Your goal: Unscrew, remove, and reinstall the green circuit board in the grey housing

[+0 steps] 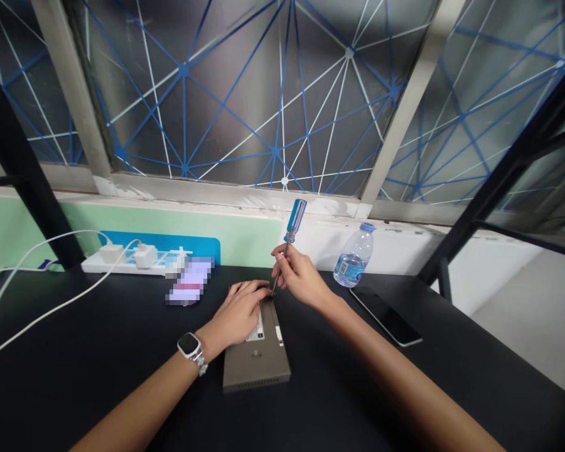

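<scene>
A flat grey device box (258, 361) lies on the black table (98, 364) in front of me. My left hand (239, 311) rests flat on its far end with fingers spread, a smartwatch on that wrist. My right hand (299, 276) pinches the shaft of a screwdriver (292, 229) with a clear blue handle. The tool stands nearly upright, and its tip comes down at the far edge of the box beside my left fingertips.
A black phone (386, 316) lies flat to the right, with a water bottle (354, 257) behind it. A white power strip (132, 258) with chargers and white cables (37, 314) is at the back left. A blurred item (191, 282) lies near it. Black frame posts stand at both sides.
</scene>
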`<state>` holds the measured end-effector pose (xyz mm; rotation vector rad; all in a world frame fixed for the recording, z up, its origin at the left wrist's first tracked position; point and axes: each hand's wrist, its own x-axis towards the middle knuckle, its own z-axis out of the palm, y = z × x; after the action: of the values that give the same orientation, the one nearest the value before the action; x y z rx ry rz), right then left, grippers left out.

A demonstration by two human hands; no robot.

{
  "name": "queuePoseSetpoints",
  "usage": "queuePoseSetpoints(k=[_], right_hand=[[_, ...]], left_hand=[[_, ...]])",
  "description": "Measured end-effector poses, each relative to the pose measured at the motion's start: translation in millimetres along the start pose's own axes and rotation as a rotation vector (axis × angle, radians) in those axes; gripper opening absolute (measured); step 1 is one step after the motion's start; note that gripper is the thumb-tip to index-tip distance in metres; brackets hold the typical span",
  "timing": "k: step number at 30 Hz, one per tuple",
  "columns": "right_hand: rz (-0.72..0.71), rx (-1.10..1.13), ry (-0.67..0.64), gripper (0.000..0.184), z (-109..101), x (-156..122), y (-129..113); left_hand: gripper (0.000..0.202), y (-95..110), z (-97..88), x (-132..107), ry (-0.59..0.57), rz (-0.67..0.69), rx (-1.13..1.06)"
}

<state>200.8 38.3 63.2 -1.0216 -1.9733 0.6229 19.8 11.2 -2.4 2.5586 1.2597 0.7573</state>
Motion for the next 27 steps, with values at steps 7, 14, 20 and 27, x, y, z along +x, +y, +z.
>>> queuePoseSetpoints(k=[7,14,20,27], right_hand=[[-0.041,-0.069,-0.013,0.017,0,-2,-2],[-0.052,-0.085,-0.050,0.020,-1,-4,-3],[-0.042,0.037,-0.097,0.021,-3,-4,-4],[0.167,0.377,-0.002,0.037,2,1,7]], left_hand=[[0.050,2,0.5,1,0.001,0.006,0.004],[0.049,0,1.4,1,0.006,0.006,0.019],[0.049,1,1.7,0,0.000,0.014,0.029],[0.052,0,1.6,1,-0.005,-0.003,0.035]])
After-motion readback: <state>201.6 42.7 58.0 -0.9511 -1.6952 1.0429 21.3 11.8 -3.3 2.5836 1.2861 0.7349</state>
